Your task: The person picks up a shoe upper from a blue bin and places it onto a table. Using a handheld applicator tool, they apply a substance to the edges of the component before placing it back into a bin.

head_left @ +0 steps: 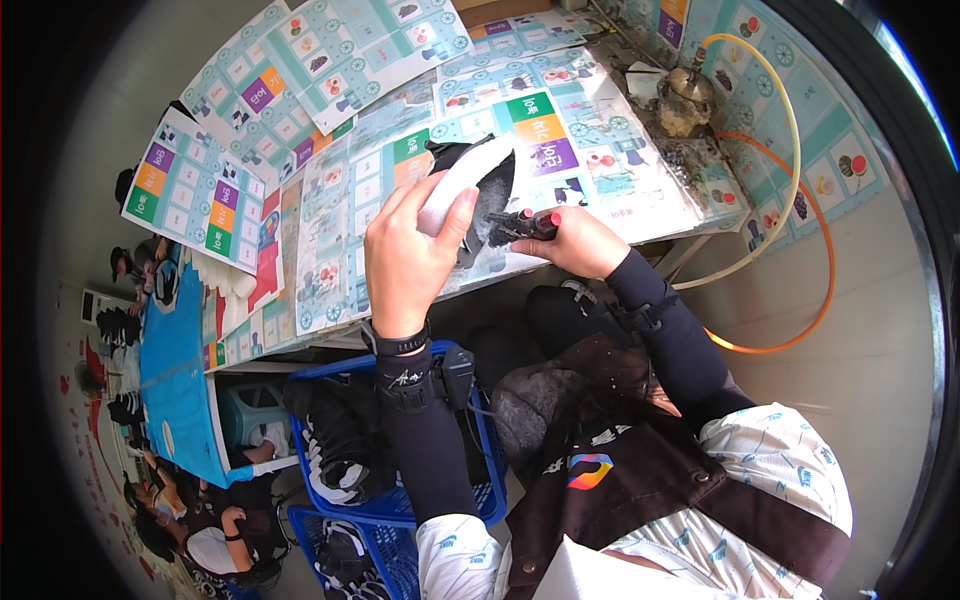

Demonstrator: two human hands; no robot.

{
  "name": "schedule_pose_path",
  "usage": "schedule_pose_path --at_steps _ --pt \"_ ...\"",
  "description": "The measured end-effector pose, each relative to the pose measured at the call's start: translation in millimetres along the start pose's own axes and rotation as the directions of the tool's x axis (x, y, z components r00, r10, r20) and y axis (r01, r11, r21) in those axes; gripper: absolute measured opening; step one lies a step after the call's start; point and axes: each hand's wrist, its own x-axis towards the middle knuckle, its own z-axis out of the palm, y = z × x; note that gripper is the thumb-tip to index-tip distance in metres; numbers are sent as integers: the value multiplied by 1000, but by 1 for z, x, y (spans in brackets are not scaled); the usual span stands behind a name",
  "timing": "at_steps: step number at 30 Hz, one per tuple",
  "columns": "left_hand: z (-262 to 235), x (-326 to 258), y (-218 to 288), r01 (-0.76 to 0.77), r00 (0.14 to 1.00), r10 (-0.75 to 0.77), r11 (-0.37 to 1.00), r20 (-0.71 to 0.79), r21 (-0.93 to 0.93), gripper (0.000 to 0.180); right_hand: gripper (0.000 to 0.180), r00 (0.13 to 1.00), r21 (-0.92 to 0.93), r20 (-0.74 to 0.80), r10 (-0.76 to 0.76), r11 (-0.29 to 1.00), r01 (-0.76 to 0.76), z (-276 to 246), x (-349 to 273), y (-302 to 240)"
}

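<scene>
My left hand [412, 250] is closed around a black and white shoe upper [480, 172], tilted above the paper-covered table. The white band of the upper runs along its top edge, and a dark grey area faces my right hand. In my right hand [580, 243] is a small dark brush-like tool [510, 229] with red ends, close against the upper. Its exact kind is partly hidden by my fingers. Whether it touches the upper, I cannot tell.
Printed sheets [375, 50] cover the table [640, 190]. A stained metal pot [688, 95] stands at the back right, near a yellow hose [797, 150] and an orange hose [830, 270]. Blue baskets [345, 508] of black and white shoe parts sit below; other people [215, 535] are at left.
</scene>
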Motion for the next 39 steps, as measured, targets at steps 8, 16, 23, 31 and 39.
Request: schedule_pose_path --at_steps 8,16,23,31,39 --pt "0 1 3 -1 1000 1 1000 3 -12 46 39 999 -65 -42 3 998 -6 5 4 8" --pt "0 1 1 24 1000 -24 1000 16 0 44 40 999 -51 -33 12 999 -14 0 11 0" --pt "-2 0 -2 5 1000 -5 1000 6 0 44 39 1000 -15 7 -9 1000 9 3 19 -5" --pt "0 0 -6 -3 1000 3 1000 -13 7 45 36 1000 -51 6 17 999 -16 2 25 -5" --pt "6 11 -6 -24 1000 24 1000 -2 10 47 38 994 -58 -112 -12 998 5 5 32 1"
